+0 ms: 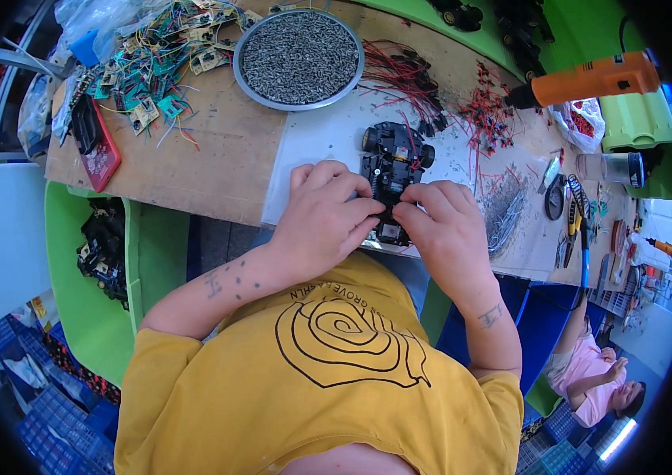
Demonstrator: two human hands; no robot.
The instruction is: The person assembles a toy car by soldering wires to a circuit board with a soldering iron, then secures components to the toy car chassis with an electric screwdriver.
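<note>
**Small black toy car chassis, both hands on its near end**

On the desk (pixel 217 158) right in front of us sits a small black plastic toy car chassis (pixel 394 162) with exposed wiring and dark wheels, its length running away from us across a pale sheet. We've got both hands on the end nearest us. Our left hand (pixel 326 215) curls in from the left with the fingers bent over the chassis edge, and our right hand (pixel 445 226) comes in from the right, fingertips pinched narrow against the same spot. So both hands are closed down on the car, not spread wide. What exactly sits under the fingertips we can't tell, the knuckles hide it.

Our guess is we're mid-fitting, pressing or seating some small part or wire into the near end of the chassis. Next move probably calls for steady fingertip pressure while the left hand keeps the car from sliding, and care not to snag the red wire looping over the top.

Around it: a round metal tray of small dark screws (pixel 299 57) further back, a heap of thin red wires (pixel 411 79) to the right of that, a pile of little green circuit boards with coloured leads (pixel 158 67) at the far left, and an orange power screwdriver (pixel 589 79) off to the right. All well apart from the hands.
</note>
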